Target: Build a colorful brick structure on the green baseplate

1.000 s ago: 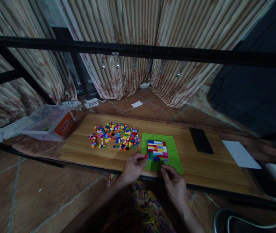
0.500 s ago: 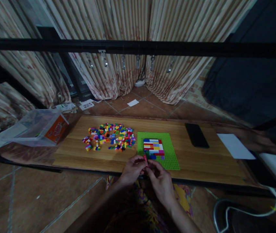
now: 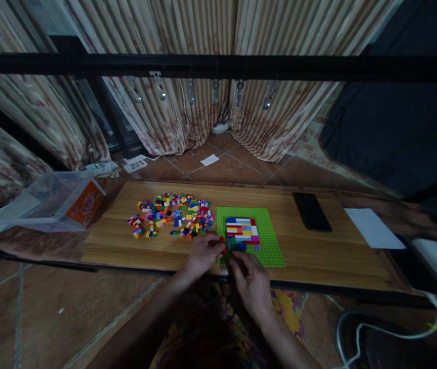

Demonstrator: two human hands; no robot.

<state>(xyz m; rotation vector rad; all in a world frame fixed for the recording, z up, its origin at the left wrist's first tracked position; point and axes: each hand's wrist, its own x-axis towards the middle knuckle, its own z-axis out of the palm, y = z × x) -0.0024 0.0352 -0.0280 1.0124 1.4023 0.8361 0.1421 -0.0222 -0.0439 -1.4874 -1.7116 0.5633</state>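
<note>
**Small red plastic brick [image 3: 222, 240] pinched in the left hand [image 3: 201, 256]**

The thumb and fingertips of the left hand were clamped on the brick, which was held at the near left part of a bright green, studded plastic baseplate [image 3: 270, 236], just beside a flat, multicoloured panel of joined bricks [image 3: 243, 230]. The panel lay on the baseplate, banded in white, red, yellow and blue, with darker green and blue pieces along its near side. The right hand [image 3: 254, 287] was in front of the panel, thumb and forefinger near the baseplate's near edge; whether these were together or apart could not be told. To the left, a scatter of small, loose plastic bricks [image 3: 193, 218] in many colours lay on a long wood-grain tabletop [image 3: 122, 251]. To the right lay a flat, black, phone-like slab [image 3: 312, 211] and, near the tabletop's end, a white paper sheet [image 3: 374, 228]. A clear plastic box [image 3: 55, 202] bearing an orange label stood past the left end.
</note>
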